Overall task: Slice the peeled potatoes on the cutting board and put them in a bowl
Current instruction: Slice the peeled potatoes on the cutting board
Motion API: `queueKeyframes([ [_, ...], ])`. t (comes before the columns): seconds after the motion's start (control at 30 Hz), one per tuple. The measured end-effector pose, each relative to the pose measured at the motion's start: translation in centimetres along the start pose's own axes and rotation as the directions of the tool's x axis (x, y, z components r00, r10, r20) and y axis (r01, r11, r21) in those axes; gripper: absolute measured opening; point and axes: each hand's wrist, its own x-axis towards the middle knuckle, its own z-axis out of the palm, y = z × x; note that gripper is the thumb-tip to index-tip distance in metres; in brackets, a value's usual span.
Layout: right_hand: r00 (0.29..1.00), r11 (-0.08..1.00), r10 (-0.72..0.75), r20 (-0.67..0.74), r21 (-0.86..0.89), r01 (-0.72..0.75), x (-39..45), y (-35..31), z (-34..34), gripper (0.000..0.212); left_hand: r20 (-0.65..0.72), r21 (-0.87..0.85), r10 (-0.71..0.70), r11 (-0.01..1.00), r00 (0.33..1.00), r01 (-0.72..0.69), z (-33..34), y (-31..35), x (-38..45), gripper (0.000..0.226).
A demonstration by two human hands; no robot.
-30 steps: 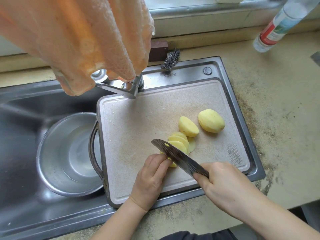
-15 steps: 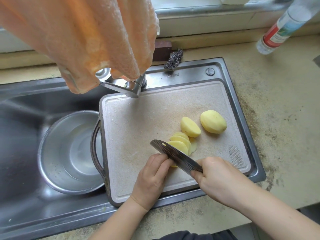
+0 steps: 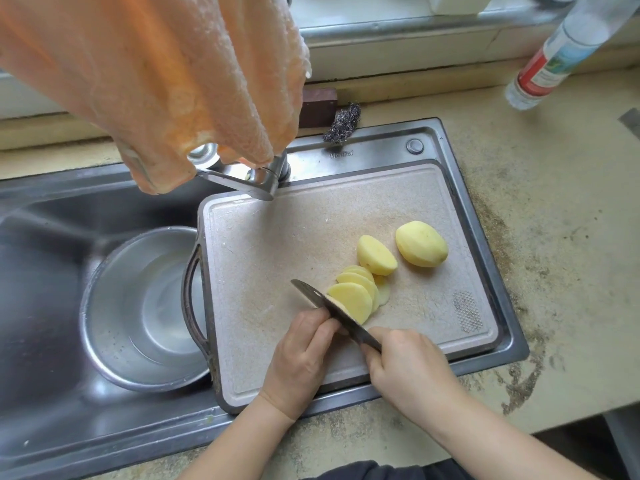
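Note:
A beige cutting board (image 3: 277, 258) lies over the right side of the sink. On it sit a whole peeled potato (image 3: 421, 243), a half potato (image 3: 376, 255) and several fanned slices (image 3: 353, 296). My right hand (image 3: 408, 368) grips the handle of a dark knife (image 3: 322, 303), whose blade stands against the nearest slice. My left hand (image 3: 301, 355) has its fingers curled at the blade's near side, over a potato piece that is almost hidden. A steel bowl (image 3: 104, 306) holding water sits in the sink basin, left of the board.
An orange towel (image 3: 156, 81) hangs over the faucet (image 3: 242, 178) at top left. A steel scourer (image 3: 343, 121) and a brown block (image 3: 317, 103) lie behind the sink. A plastic bottle (image 3: 561, 53) leans at the top right on the stained counter (image 3: 554, 220).
The knife has come down and nearer to me, and another slice now leans on the fan. My left hand has stayed just behind the blade.

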Motion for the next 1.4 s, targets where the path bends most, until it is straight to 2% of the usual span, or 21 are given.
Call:
queueKeyframes([
  [0.13, 1.0, 0.999, 0.005, -0.008, 0.052, -0.005, 1.5, -0.7, -0.3, 0.022, 0.011, -0.009, -0.026, 1.0, 1.0, 0.026, 0.1, 0.0, 0.0, 0.02],
  [0.23, 1.0, 0.977, -0.005, -0.005, 0.212, 0.006, 1.5, -0.9, -1.4, 0.024, 0.022, -0.017, -0.028, 0.999, 0.999, 0.029, 0.1, -0.1, -0.1, 0.023],
  [0.33, 0.997, 0.939, 0.003, -0.078, 0.343, 0.024, 0.1, 0.0, -2.8, 0.038, 0.03, -0.035, -0.212, 0.977, 0.977, 0.213, -0.4, 0.4, -0.2, 0.02],
  [0.5, 0.988, 0.898, 0.033, -0.154, 0.438, 0.038, -1.6, 1.6, -4.4, 0.035, -0.01, -0.068, -0.203, 0.977, 0.979, 0.202, -0.8, 0.6, -0.1, 0.025],
  [0.6, 0.98, 0.863, 0.091, -0.178, 0.505, 0.012, -2.4, 2.8, -4.6, 0.042, 0.002, -0.054, -0.215, 0.975, 0.977, 0.214, -0.4, 0.7, 0.1, 0.041],
  [0.87, 0.961, 0.793, 0.208, -0.183, 0.607, -0.056, -4.4, 5.2, -4.3, 0.039, -0.091, 0.05, -0.138, 0.988, 0.986, 0.143, -1.8, 0.9, 3.7, 0.025],
  [0.97, 0.958, 0.776, 0.227, -0.177, 0.626, -0.068, -4.8, 5.8, -4.3, 0.039, -0.017, 0.092, -0.085, 0.992, 0.996, 0.086, -3.0, 0.7, 5.5, 0.017],
  [1.03, 0.958, 0.76, 0.24, -0.16, 0.645, -0.083, -5.1, 6.1, -4.3, 0.039, 0.135, 0.12, -0.066, 0.992, 0.989, 0.05, -3.2, 1.1, 7.5, 0.014],
  [1.13, 0.952, 0.735, 0.266, -0.148, 0.67, -0.101, -5.3, 6.5, -4.3, 0.041, 0.364, 0.185, -0.133, 0.98, 0.922, 0.068, -1.3, 1.8, 12.0, 0.03],
  [1.2, 0.95, 0.73, 0.276, -0.148, 0.676, -0.107, -5.3, 6.6, -4.3, 0.042, 0.491, 0.232, -0.291, 0.952, 0.821, 0.199, 0.4, 1.9, 15.0, 0.055],
  [1.23, 0.949, 0.73, 0.278, -0.149, 0.674, -0.108, -5.3, 6.7, -4.4, 0.042, 0.564, 0.287, -0.342, 0.935, 0.751, 0.21, 1.2, 1.8, 16.3, 0.069],
  [1.33, 0.946, 0.733, 0.285, -0.154, 0.671, -0.112, -5.4, 6.8, -4.4, 0.04, 0.746, 0.382, -0.327, 0.924, 0.58, 0.03, 2.3, 1.9, 18.6, 0.095],
  [1.4, 0.947, 0.733, 0.284, -0.15, 0.67, -0.114, -5.4, 6.9, -4.4, 0.038, 0.767, 0.37, -0.333, 0.928, 0.548, 0.046, 1.8, 2.1, 19.7, 0.1],
])
